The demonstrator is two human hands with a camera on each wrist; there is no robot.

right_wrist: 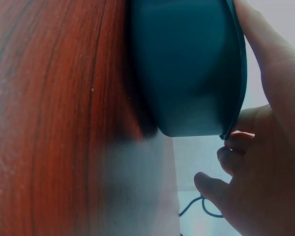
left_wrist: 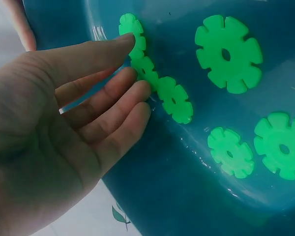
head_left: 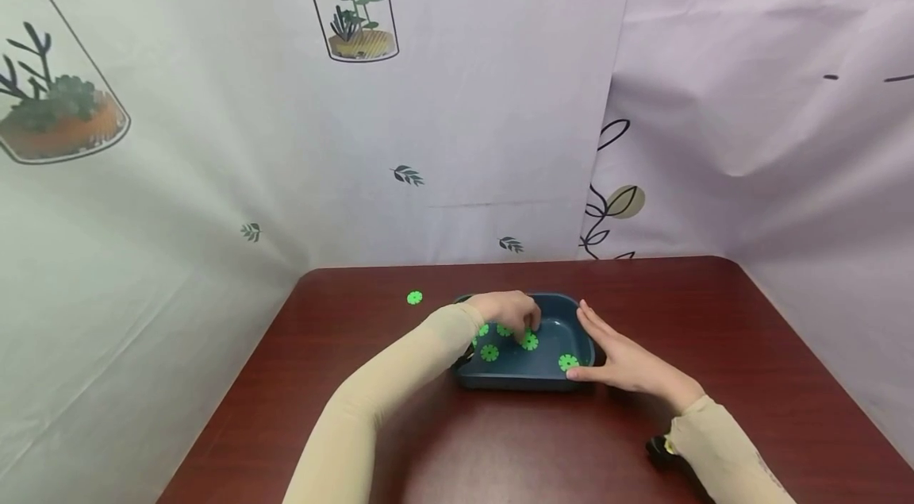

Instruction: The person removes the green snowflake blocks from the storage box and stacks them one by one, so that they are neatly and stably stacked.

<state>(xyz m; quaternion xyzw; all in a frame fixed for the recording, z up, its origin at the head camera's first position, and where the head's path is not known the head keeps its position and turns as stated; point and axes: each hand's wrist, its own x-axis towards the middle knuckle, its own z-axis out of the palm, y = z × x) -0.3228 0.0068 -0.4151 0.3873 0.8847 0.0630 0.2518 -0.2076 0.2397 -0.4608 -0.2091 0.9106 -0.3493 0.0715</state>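
Note:
A dark blue rectangular bin stands on the table with several bright green notched flower-shaped discs inside. My left hand reaches down into it, its thumb and index finger pinching one green disc while the other fingers curve loosely. The index fingertip is hidden behind the thumb. Close by on the bin floor lie another green disc and a larger-looking disc. My right hand is spread against the bin's right end, thumb by the near corner, fingers along the outer side. One disc lies near that thumb.
A single green disc lies on the dark red wooden table, beyond the bin's left end. Printed fabric walls rise behind and beside the table. A dark cable shows beyond the table edge in the right wrist view.

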